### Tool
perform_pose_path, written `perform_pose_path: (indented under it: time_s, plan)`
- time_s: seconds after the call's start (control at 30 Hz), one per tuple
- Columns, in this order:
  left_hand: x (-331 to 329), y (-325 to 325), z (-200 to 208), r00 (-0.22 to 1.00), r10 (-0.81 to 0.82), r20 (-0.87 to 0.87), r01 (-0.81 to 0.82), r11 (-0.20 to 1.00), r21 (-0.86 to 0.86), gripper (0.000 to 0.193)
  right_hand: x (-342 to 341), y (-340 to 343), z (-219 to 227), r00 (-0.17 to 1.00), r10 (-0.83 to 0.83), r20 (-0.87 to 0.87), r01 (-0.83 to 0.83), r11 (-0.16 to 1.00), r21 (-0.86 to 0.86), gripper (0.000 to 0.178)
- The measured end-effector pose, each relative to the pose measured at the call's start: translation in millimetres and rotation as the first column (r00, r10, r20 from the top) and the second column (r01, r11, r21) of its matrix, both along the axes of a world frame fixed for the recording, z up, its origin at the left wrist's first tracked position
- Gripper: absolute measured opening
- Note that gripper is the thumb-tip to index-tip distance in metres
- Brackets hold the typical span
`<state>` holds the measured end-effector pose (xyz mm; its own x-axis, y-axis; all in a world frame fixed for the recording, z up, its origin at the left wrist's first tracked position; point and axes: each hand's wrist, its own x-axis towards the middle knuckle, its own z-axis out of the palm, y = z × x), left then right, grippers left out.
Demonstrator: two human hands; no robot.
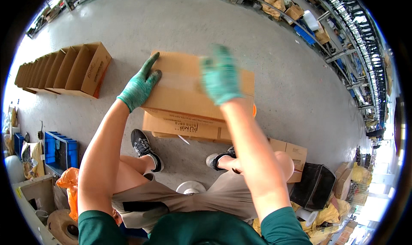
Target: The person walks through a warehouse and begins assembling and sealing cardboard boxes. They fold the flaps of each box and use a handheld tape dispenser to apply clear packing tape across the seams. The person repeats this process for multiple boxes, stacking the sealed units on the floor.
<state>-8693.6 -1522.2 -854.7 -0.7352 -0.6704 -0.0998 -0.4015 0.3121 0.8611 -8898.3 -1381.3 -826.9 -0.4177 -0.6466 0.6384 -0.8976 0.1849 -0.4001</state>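
Observation:
A closed brown cardboard box lies before my knees, a paler tape-like strip across its top. My left hand, in a green knit glove with dark fingertips, rests on the box's left edge, thumb and fingers apart. Over the right part of the top is my right hand, gloved alike and smeared by motion. Its fingers are too blurred to read, and whether it touches the box is unclear. Beneath the box is another printed carton. Something orange peeks out at the right side.
A row of open-topped cartons stands at the left on the grey floor. Near my left leg are a blue crate and an orange bag. A carton and a black bin stand right. Shelving lines the far right.

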Motion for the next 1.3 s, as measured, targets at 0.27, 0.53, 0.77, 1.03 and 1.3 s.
perform_pose_path:
  time_s: [0.27, 0.53, 0.77, 1.03, 1.3]
  plan:
    - [7, -1, -3, 0.991, 0.112, 0.079, -0.117, 0.992, 0.056, 0.065, -4, 8, -17, 0.984, 0.048, -0.171, 0.058, 0.826, 0.561, 0.059]
    - [1, 0, -3, 0.937, 0.321, 0.140, -0.325, 0.651, 0.686, 0.075, -102, 101, -50, 0.450, -0.242, 0.860, -0.030, 0.958, 0.285, 0.087]
    - [23, 5, 38, 0.803, 0.488, -0.342, -0.005, 0.579, 0.815, 0.079, -76, 112, 6, 0.170, 0.099, 0.980, -0.090, 0.992, -0.085, 0.087]
    - [37, -21, 51, 0.802, 0.575, -0.162, -0.240, 0.559, 0.794, 0.083, -69, 128, 11, 0.429, 0.202, 0.880, -0.439, 0.899, 0.007, 0.076]
    - [116, -93, 18, 0.887, 0.457, 0.068, -0.439, 0.789, 0.430, 0.029, -27, 95, 24, 0.634, 0.426, 0.646, -0.540, 0.842, -0.026, 0.076]
